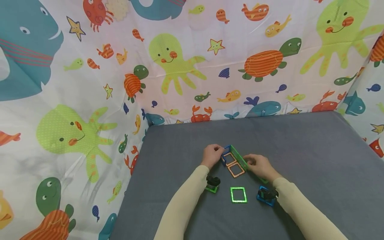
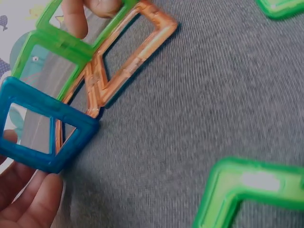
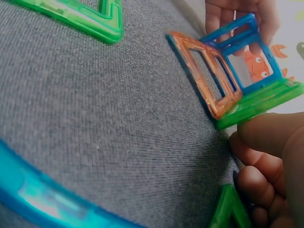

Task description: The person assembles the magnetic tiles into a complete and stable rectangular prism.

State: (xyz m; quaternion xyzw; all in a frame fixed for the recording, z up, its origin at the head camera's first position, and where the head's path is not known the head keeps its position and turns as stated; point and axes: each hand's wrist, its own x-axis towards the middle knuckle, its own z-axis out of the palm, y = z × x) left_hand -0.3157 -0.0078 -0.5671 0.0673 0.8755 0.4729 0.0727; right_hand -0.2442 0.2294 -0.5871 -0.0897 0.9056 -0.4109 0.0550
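Note:
Two orange square magnetic tiles (image 3: 194,76) lie flat, joined edge to edge, on the grey cloth. Along their far right side stand two joined green square tiles (image 2: 61,42), and blue square tiles (image 2: 47,102) stand upright at the left end. My left hand (image 1: 213,155) pinches a blue tile at that end, fingers behind it and the thumb at its lower edge. On the other side, my right hand (image 1: 261,165) holds the green tiles between thumb and fingers, the other fingers curled. Part of its grip is hidden behind the green tiles.
A loose green square tile (image 1: 238,201) lies in front of the structure. Another green tile (image 1: 211,190) is partly under the left wrist camera, and blue pieces (image 1: 267,201) lie by the right wrist. A green piece (image 3: 228,209) sits close to the right fingers. Patterned curtains surround the table.

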